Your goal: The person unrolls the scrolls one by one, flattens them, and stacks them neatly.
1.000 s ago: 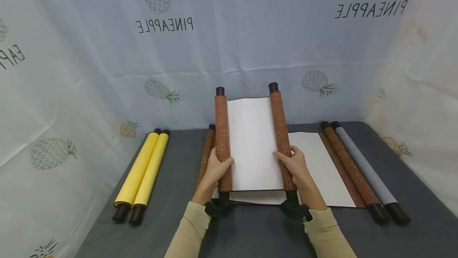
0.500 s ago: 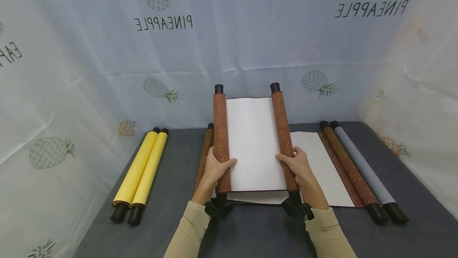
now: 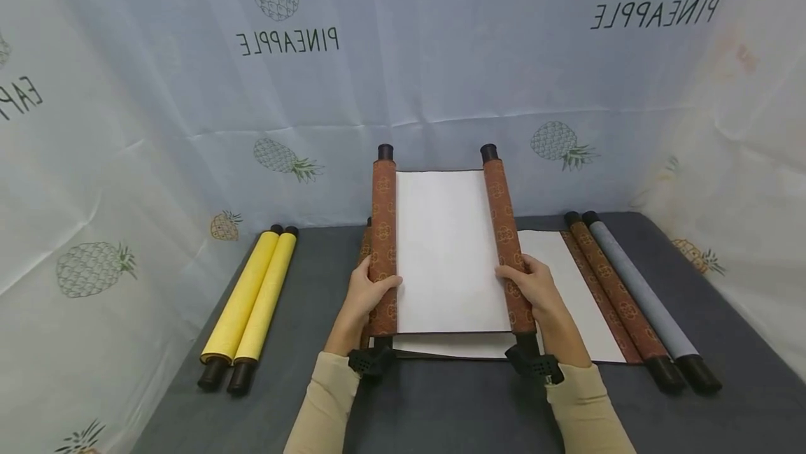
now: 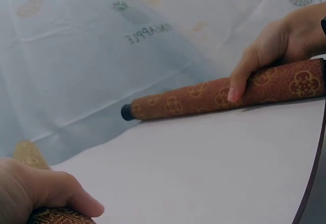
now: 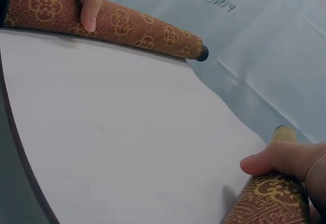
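Dark grey tabletop (image 3: 441, 405), pineapple-print sheet behind. I see the left hand (image 3: 365, 296) gripping the left brown patterned roller (image 3: 383, 244), the right hand (image 3: 535, 293) gripping the right roller (image 3: 506, 237); white scroll paper (image 3: 447, 251) spans between, raised above the table.

We find a table (image 3: 441, 412) under a dark grey cloth. An opened scroll (image 3: 567, 293) lies flat at its middle. Left of that scroll, well apart, lies a rolled yellow scroll (image 3: 252, 296); just beside its right edge lies a grey roll (image 3: 639, 293).
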Action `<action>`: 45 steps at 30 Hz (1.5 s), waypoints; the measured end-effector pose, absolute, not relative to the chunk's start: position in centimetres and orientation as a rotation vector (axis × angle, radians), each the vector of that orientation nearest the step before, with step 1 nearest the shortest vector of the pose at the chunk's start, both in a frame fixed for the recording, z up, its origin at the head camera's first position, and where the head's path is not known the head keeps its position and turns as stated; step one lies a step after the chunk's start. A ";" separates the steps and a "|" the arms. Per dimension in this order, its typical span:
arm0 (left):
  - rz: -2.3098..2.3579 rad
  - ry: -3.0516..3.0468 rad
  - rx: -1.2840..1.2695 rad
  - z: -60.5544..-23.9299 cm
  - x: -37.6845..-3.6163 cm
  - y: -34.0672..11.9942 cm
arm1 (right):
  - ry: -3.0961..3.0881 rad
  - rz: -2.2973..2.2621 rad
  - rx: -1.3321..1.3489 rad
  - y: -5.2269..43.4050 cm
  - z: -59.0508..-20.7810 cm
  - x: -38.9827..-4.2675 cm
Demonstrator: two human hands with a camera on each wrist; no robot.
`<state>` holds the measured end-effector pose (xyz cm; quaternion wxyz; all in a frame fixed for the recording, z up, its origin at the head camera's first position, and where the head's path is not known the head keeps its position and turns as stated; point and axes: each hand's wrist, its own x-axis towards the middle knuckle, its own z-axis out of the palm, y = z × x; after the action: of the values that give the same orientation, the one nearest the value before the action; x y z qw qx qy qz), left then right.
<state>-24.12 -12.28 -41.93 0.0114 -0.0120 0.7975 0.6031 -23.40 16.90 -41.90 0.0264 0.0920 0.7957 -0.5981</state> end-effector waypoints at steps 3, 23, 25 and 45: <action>1.862 2.521 -0.021 -41.8 -24.2 -12.5 | 2.446 -1.826 0.252 17.0 -41.7 -23.4; 1.856 2.436 -0.044 -41.6 -24.5 -12.4 | 2.367 -1.918 0.388 17.3 -41.0 -23.3; 1.885 2.429 -0.067 -41.7 -24.5 -12.1 | 2.374 -1.915 0.413 17.2 -41.1 -23.2; 1.881 2.456 -0.099 -41.7 -24.3 -13.1 | 2.475 -1.763 0.460 18.6 -41.2 -23.1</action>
<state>-24.33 -13.12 -41.70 0.0232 -0.0318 0.7932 0.6076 -23.08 18.58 -41.25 0.0339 0.1495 0.8049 -0.5733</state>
